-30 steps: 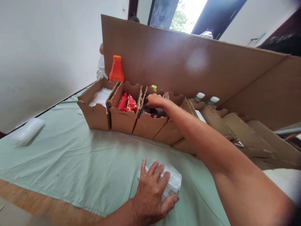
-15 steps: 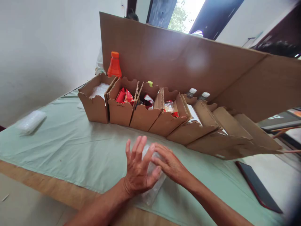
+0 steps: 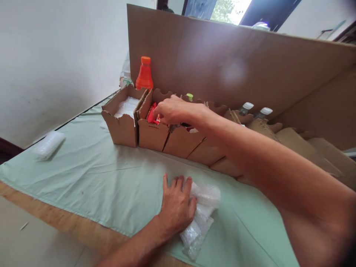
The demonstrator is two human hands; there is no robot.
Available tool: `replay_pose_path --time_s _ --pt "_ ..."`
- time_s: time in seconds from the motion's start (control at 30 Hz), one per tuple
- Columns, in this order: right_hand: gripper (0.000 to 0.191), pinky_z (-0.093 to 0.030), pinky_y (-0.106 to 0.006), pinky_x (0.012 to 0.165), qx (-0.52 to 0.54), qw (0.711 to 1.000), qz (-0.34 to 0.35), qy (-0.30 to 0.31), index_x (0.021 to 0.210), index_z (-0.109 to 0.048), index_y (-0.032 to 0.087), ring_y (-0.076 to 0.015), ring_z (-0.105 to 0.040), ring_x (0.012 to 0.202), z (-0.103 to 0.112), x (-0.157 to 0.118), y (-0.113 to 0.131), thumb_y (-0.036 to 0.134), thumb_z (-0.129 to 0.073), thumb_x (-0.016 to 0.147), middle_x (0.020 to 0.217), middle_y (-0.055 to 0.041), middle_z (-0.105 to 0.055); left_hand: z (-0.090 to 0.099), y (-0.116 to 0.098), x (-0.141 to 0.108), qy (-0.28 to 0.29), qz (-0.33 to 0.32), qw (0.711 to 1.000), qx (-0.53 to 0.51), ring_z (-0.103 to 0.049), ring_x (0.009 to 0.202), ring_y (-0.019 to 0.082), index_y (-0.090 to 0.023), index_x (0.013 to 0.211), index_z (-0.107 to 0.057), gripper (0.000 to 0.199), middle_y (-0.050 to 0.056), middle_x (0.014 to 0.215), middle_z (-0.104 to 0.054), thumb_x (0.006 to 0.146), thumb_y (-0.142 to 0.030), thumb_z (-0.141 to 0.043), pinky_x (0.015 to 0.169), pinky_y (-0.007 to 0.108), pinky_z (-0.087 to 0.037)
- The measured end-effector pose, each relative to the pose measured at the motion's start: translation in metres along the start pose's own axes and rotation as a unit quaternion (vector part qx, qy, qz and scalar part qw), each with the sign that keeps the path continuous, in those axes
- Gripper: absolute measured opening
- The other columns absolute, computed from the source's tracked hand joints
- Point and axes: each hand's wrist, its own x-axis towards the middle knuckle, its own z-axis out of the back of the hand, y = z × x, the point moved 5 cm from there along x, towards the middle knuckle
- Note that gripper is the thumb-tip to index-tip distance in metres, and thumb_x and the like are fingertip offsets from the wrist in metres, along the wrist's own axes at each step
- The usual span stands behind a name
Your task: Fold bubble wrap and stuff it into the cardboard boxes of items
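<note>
My left hand (image 3: 178,205) lies on the green cloth with its fingers spread, its thumb side touching a crumpled piece of bubble wrap (image 3: 204,207). The bubble wrap looks loosely folded, and whether anything is inside cannot be made out. My right hand (image 3: 178,110) reaches across into the second cardboard box (image 3: 152,135) from the left. Its fingers are curled down onto a shiny red packet (image 3: 151,112); the fingertips are partly hidden. The right forearm covers much of the boxes further right.
The leftmost box (image 3: 119,129) holds folded bubble wrap (image 3: 128,106). Another bubble-wrap roll (image 3: 49,144) lies at the cloth's left. Behind the boxes stand an orange bottle (image 3: 144,74), white-capped bottles (image 3: 246,107) and a tall cardboard panel (image 3: 194,55).
My right hand has left the bubble wrap and moved forward and left into the second box. The left hand has come down flat beside the wrap. The view has shifted left.
</note>
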Motion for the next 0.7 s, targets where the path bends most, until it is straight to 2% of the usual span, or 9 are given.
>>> replay_pose_path --time_s 0.07,0.17,0.27,0.33,0.43,0.53,0.6,0.67,0.7 --pt "0.024 -0.044 -0.04 0.086 -0.028 0.998 0.006 0.062 0.082 -0.076 0.02 -0.0236 -0.069 0.087 -0.018 0.022 0.003 0.001 -0.066 0.073 0.081 -0.0025 -0.075 0.0 0.0 0.001 0.003 0.004 1.0 -0.005 -0.061 0.122 0.036 -0.013 0.144 -0.051 0.051 0.02 0.134 -0.065 0.096 -0.031 -0.057 0.115 0.079 -0.029" --pt "0.017 -0.046 -0.035 0.075 -0.026 0.994 -0.005 0.103 0.078 -0.076 0.019 -0.0228 -0.069 0.082 -0.039 0.034 0.007 0.004 -0.068 0.073 0.079 -0.004 -0.075 0.0 0.0 0.001 0.005 0.006 1.0 -0.009 -0.062 0.122 0.037 -0.014 0.143 -0.051 0.052 0.019 0.134 -0.065 0.095 -0.031 -0.058 0.115 0.079 -0.03" --pt "0.014 -0.045 -0.03 0.069 -0.009 0.995 -0.015 0.094 0.083 -0.078 0.018 -0.0202 -0.069 0.079 -0.042 0.031 0.006 0.009 -0.067 0.079 0.083 -0.0055 -0.077 -0.002 0.0 0.0 0.006 0.002 1.0 -0.009 -0.061 0.123 0.037 -0.015 0.144 -0.05 0.053 0.02 0.135 -0.064 0.094 -0.032 -0.059 0.115 0.079 -0.029" --pt "0.019 -0.045 -0.031 0.074 -0.006 0.998 -0.027 0.063 0.089 -0.079 0.017 -0.0203 -0.07 0.085 -0.031 0.02 0.0 0.011 -0.061 0.085 0.09 -0.0071 -0.078 -0.002 0.001 0.0 -0.015 -0.001 1.0 -0.002 -0.059 0.128 0.039 -0.015 0.143 -0.051 0.055 0.022 0.141 -0.06 0.093 -0.035 -0.062 0.115 0.078 -0.03" --pt "0.026 -0.045 -0.036 0.087 0.005 0.995 -0.072 -0.064 0.097 -0.078 0.018 -0.022 -0.069 0.093 0.002 -0.025 -0.013 0.016 -0.052 0.093 0.099 -0.0071 -0.078 0.01 0.001 -0.002 -0.116 -0.013 0.993 0.007 -0.041 0.146 0.043 -0.019 0.153 -0.037 0.071 0.026 0.162 -0.036 0.091 -0.044 -0.063 0.114 0.078 -0.029" --pt "0.022 -0.045 -0.041 0.09 0.056 0.953 -0.108 -0.276 0.092 -0.076 0.021 -0.0235 -0.067 0.089 0.023 -0.106 -0.014 0.026 -0.055 0.096 0.093 -0.0059 -0.077 0.036 -0.001 -0.01 -0.265 -0.046 0.963 -0.007 -0.018 0.159 0.039 -0.024 0.163 -0.008 0.083 0.02 0.173 -0.007 0.096 -0.043 -0.052 0.12 0.072 -0.026" --pt "0.024 -0.046 -0.042 0.086 0.075 0.908 -0.119 -0.395 0.088 -0.074 0.022 -0.0239 -0.066 0.081 0.009 -0.164 -0.003 0.032 -0.055 0.098 0.086 -0.0055 -0.076 0.054 -0.001 -0.017 -0.342 -0.064 0.937 -0.02 -0.01 0.161 0.036 -0.023 0.164 0.0 0.082 0.015 0.174 0.003 0.098 -0.042 -0.044 0.123 0.067 -0.024" --pt "0.024 -0.045 -0.042 0.087 0.086 0.908 -0.106 -0.395 0.088 -0.072 0.024 -0.0239 -0.066 0.085 -0.027 -0.201 0.015 0.032 -0.053 0.101 0.087 -0.0049 -0.076 0.065 0.0 -0.021 -0.382 -0.074 0.921 -0.024 -0.007 0.161 0.037 -0.023 0.165 0.002 0.079 0.014 0.174 0.007 0.1 -0.044 -0.038 0.124 0.066 -0.023" --pt "0.023 -0.045 -0.042 0.087 0.101 0.93 -0.057 -0.35 0.088 -0.072 0.024 -0.0229 -0.067 0.083 -0.048 -0.21 0.027 0.029 -0.054 0.101 0.085 -0.004 -0.076 0.066 0.001 -0.021 -0.384 -0.076 0.92 -0.022 -0.009 0.161 0.037 -0.022 0.165 0.0 0.077 0.015 0.174 0.003 0.101 -0.046 -0.036 0.124 0.066 -0.022"
